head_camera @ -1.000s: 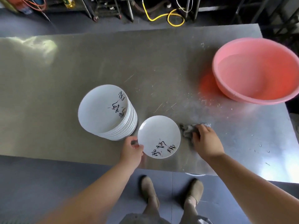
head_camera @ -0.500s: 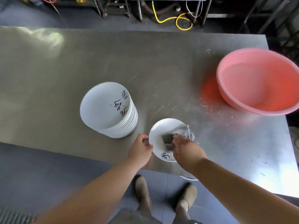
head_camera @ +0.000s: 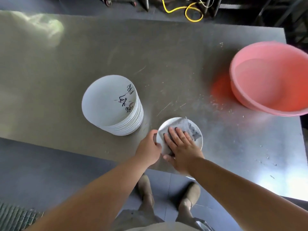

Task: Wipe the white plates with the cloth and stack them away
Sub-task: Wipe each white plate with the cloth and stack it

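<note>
Grey cloth [head_camera: 186,129] has just landed on the plate [head_camera: 199,144] by the stack [head_camera: 108,102], right hand [head_camera: 181,147] flat on it, left hand [head_camera: 148,147] gripping the rim, so wiping's started.

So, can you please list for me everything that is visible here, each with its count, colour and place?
table: one, grey metal, fills the view
plate stack: one stack, white with black writing, centre-left of table
single plate: one, white, near edge, right of the stack
cloth: one, grey, spread on the single plate
basin: one, pink, far right of table
cable: one, yellow, floor behind table
shoes: two, beige, floor below near edge
left grip: holds the single plate's left rim
right grip: flat, presses on the cloth
</note>
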The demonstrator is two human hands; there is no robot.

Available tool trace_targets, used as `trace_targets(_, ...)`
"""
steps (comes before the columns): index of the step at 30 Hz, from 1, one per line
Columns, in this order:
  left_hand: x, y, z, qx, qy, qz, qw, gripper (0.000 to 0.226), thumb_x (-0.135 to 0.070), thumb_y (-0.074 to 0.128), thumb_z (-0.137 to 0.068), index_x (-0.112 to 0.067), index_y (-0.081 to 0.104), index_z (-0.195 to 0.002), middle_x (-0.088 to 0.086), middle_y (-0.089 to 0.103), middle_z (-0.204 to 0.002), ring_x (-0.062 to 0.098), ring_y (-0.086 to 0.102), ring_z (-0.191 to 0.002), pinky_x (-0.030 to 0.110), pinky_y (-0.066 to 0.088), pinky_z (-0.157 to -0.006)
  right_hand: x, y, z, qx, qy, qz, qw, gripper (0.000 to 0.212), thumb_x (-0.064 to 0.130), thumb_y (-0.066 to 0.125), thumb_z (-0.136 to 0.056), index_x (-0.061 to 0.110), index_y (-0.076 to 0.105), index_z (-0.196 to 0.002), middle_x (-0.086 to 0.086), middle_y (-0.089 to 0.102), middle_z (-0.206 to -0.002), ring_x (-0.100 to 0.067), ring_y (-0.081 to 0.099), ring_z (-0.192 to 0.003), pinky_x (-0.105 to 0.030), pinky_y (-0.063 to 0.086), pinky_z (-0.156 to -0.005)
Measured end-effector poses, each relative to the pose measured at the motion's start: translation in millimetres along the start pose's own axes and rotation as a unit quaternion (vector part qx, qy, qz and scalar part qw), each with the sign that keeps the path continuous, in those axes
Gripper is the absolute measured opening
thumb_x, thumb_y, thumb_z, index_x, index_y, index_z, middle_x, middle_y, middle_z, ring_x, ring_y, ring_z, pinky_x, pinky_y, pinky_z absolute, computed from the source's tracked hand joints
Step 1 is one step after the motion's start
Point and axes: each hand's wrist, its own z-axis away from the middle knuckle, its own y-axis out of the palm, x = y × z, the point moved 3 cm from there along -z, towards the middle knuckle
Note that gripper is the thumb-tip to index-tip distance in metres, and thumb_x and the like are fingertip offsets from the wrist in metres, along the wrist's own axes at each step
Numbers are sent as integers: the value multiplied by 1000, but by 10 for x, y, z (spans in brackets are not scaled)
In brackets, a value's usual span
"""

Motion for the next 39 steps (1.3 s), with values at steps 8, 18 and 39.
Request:
trace_targets(8,31,-58,-21,-16,15,-22,999,36,-19,55,-90,-48,51,-110,-16,66,-87,4,64,-79,31,48,-68,-382,-26,351,16,4,59,998,97,78,-4,-88,19,-17,-163,-6,-27,-170,-28,-24,-158,-45,-11,-129)
trace_targets(18,-49,-72,-64,4,-30,20,999,33,-18,51,-86,-35,63,-112,-1,72,-99,30,73,-88,53,63,-82,2,141,382,48,-115,37,992,92,80,-1,-94,23,-18,-164,1,-32,-168,-22,-34,-153,-44,-15,-128)
trace_targets(39,-159,-102,-68,0,-19,-31,999,44,-11,49,-88,-42,60,-117,-17,67,-92,19,69,-86,43,62,-80,-564,-131,141,19,0,63,998,103,82,-8,-82,18,-22,-162,0,-37,-166,-19,-40,-150,-41,-16,-128)
